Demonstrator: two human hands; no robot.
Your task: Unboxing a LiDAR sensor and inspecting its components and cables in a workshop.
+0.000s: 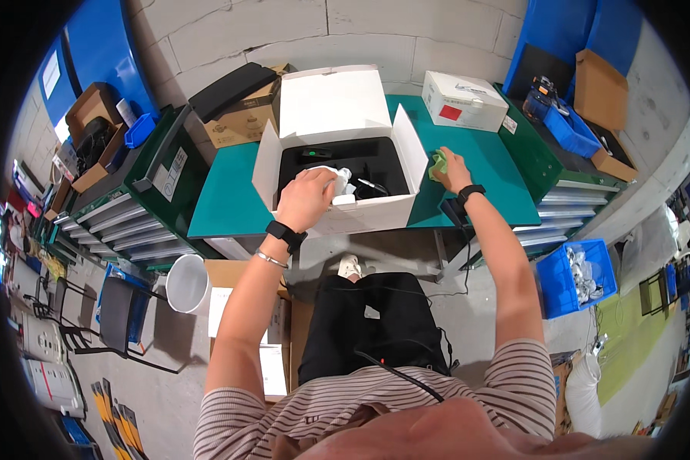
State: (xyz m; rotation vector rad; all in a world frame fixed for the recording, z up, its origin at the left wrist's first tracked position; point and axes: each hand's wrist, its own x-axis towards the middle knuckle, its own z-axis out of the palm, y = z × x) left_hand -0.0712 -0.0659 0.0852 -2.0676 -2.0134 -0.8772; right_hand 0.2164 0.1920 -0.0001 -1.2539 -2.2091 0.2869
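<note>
An open white cardboard box (360, 221) with a black foam insert (297, 162) stands in front of me, its lid folded back. At the box's near side, my left hand (307, 198) curls its fingers round a crumpled white thing (342, 182), perhaps a bag or wrapping; its exact kind is hard to make out. Beside it in the insert lie a small dark piece with a green spot (314, 153) and a short cable-like item (372, 186). To the right of the box, my right hand (455, 172) grips a crumpled green cloth (438, 165) just over the table.
The green table (491, 172) carries a closed white box (465, 100) at back right and a brown carton (241, 119) at back left. Drawer cabinets (169, 165) flank it. A blue bin (577, 276) and a white bucket (187, 284) stand on the floor.
</note>
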